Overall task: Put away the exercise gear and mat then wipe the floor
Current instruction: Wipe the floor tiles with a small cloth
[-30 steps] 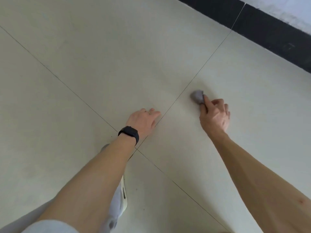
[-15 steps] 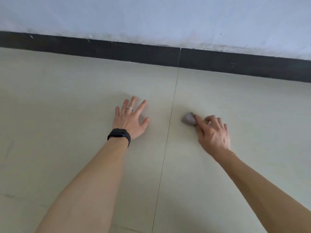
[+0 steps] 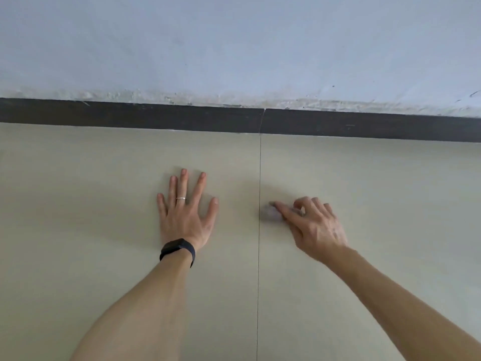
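While left hand (image 3: 183,217) lies open — flat on floor (image 3: 104,256) — right hand (image 3: 315,230) pinches cloth (image 3: 270,213).

Head view, down onto floor (image 3: 104,269)

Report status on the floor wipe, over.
Left hand flat on floor tile, fingers spread. Right hand holds small grey cloth down at tile seam. Dark baseboard ahead.

Counted: two hands, left hand (image 3: 186,220) and right hand (image 3: 316,227); one grey cloth wad (image 3: 270,212); one black wristband (image 3: 178,250); one ring (image 3: 181,198); two floor tiles (image 3: 104,204), one grout line (image 3: 259,282); one dark skirting strip (image 3: 130,114) in two lengths; one wall (image 3: 234,43).
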A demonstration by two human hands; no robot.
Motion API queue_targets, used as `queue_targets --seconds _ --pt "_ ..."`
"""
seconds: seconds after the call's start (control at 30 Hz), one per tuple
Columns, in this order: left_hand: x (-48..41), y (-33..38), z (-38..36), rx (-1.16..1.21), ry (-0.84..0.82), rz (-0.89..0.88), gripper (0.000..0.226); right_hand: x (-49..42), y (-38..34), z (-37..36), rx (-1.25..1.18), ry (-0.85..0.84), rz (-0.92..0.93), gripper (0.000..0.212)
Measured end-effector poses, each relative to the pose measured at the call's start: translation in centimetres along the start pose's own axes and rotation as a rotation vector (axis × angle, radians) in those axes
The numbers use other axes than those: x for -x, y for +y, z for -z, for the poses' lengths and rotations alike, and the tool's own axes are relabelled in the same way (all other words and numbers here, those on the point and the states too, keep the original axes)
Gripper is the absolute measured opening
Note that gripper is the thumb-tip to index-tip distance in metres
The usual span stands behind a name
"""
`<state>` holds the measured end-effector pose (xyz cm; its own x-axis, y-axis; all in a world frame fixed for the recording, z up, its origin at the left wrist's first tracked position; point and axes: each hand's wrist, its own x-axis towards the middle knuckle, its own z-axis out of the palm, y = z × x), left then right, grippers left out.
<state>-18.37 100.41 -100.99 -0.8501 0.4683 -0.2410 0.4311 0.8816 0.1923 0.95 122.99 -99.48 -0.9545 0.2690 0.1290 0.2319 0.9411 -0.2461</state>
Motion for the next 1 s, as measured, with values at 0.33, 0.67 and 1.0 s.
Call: queue_targets --seconds 0.33,0.67,1.0 --pt "-0.1 -0.7 -0.6 -0.026 0.007 -0.024 0.067 -9.5 2.8 0.5 -0.270 0.259 -1.128 0.034" --pt "-0.3 -0.6 -1.1 -0.042 0.038 -0.015 0.068 -9.7 5.1 -0.5 -0.170 0.342 -1.101 0.037" --pt "-0.4 -0.4 -0.7 -0.021 0.041 -0.019 0.068 -11.5 1.3 -0.7 -0.046 -0.090 -0.203 0.036"
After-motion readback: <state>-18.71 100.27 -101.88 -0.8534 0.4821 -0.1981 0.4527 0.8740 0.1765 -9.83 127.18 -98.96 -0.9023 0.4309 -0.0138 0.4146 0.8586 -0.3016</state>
